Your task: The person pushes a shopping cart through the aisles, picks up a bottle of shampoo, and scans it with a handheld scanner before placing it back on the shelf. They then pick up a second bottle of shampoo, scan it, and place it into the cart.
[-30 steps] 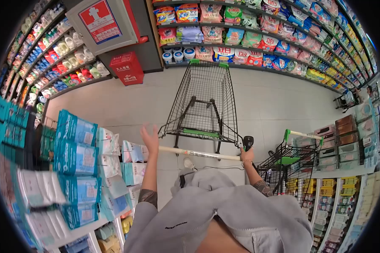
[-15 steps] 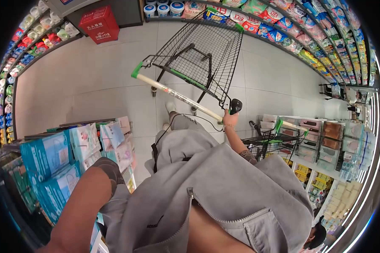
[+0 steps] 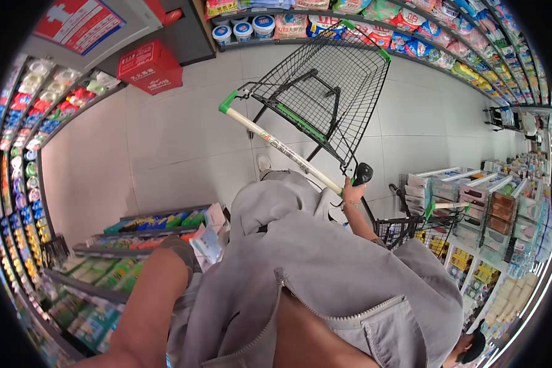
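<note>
My right hand [image 3: 352, 192] is closed around the right end of the white handle of a shopping cart [image 3: 331, 92]. The cart has a black wire basket and green corner caps, and it stands ahead of me at an angle. Just beyond my fingers is a black rounded piece [image 3: 363, 173] at the handle's end. My left arm [image 3: 156, 288] bends back toward the lower left, and its hand is outside the picture. A grey zipped garment [image 3: 349, 264] covers my body.
Shelves of bagged goods [image 3: 349, 30] curve along the back, with white tubs [image 3: 264, 26] beside a red box [image 3: 150, 67]. Bottles [image 3: 30, 178] line the left. Close by are a left shelf [image 3: 122, 245], a second cart [image 3: 417, 227] and a person in a black cap [image 3: 474, 343].
My view has moved forward along the aisle. The cart now appears further right, still held by my right hand. The hanging packs at left have slid back, revealing shelves.
</note>
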`<state>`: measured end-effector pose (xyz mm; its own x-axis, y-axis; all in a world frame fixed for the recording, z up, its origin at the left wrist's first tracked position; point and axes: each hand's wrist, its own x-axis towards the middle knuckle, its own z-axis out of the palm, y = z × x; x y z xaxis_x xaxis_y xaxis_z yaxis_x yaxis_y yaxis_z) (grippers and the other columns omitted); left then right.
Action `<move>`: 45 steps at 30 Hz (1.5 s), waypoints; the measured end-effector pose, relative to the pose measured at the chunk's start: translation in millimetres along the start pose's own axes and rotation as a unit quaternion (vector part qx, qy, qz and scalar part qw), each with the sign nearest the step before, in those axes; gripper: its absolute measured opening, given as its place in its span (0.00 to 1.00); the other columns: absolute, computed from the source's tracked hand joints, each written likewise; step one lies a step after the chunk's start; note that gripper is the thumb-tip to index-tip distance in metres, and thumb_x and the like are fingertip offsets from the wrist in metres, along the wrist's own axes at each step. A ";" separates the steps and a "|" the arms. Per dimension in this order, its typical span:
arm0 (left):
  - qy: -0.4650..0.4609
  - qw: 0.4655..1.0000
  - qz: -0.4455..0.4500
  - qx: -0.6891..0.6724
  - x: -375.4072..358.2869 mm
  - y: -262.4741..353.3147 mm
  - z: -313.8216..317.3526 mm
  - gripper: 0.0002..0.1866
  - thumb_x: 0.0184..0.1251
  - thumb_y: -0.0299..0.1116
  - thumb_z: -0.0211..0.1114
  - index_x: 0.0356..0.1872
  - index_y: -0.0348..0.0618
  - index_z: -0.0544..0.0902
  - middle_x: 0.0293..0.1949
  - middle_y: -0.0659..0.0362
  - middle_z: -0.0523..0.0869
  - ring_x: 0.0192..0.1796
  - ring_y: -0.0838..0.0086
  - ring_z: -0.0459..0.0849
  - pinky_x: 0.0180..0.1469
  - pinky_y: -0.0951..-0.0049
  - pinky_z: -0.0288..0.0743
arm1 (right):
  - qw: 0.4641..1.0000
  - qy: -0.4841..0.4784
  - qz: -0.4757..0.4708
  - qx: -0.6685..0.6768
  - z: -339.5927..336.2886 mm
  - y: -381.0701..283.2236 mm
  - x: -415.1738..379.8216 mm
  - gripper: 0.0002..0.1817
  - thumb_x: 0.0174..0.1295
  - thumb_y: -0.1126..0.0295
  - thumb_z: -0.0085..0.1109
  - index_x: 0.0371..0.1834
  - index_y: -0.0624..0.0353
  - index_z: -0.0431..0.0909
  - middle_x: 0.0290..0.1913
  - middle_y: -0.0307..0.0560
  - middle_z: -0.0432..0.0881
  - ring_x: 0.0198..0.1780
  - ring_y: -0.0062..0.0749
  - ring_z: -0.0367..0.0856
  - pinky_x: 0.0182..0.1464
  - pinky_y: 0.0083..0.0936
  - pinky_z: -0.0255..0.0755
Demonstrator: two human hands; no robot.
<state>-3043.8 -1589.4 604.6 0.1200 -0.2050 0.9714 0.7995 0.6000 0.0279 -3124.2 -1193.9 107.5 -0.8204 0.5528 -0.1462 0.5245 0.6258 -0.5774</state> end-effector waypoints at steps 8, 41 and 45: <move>0.000 0.999 -0.046 -0.024 -5.6 -110.6 -20.0 0.18 0.63 0.47 0.58 0.44 0.43 0.76 0.46 0.62 0.78 0.46 0.76 0.76 0.48 0.71 0.72 | 0.994 0.024 0.088 -0.057 39.4 -48.4 0.9 0.43 0.49 0.58 0.66 0.63 0.73 0.55 0.47 0.68 0.77 0.50 0.58 0.77 0.54 0.41 0.69; -0.056 0.925 -0.189 -0.324 -10.9 -501.7 -10.2 0.14 0.66 0.48 0.55 0.42 0.50 0.75 0.48 0.68 0.77 0.49 0.79 0.74 0.50 0.73 0.69 | 0.883 0.202 0.423 0.034 227.3 -246.4 -145.0 0.36 0.45 0.57 0.65 0.52 0.71 0.64 0.43 0.63 0.78 0.45 0.53 0.79 0.52 0.39 0.69; -0.084 0.911 -0.200 -0.350 -22.4 -518.5 54.6 0.14 0.67 0.48 0.54 0.42 0.51 0.75 0.48 0.68 0.77 0.49 0.80 0.74 0.50 0.73 0.69 | 0.851 0.239 0.457 0.101 244.4 -266.9 -150.9 0.29 0.49 0.61 0.63 0.50 0.70 0.66 0.43 0.64 0.78 0.45 0.55 0.77 0.51 0.40 0.68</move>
<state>-3493.2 -1853.7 581.3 -0.3074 -0.1420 0.9409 0.9464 -0.1487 0.2867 -3196.1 -1578.8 87.3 0.1202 0.9488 -0.2922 0.8045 -0.2656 -0.5313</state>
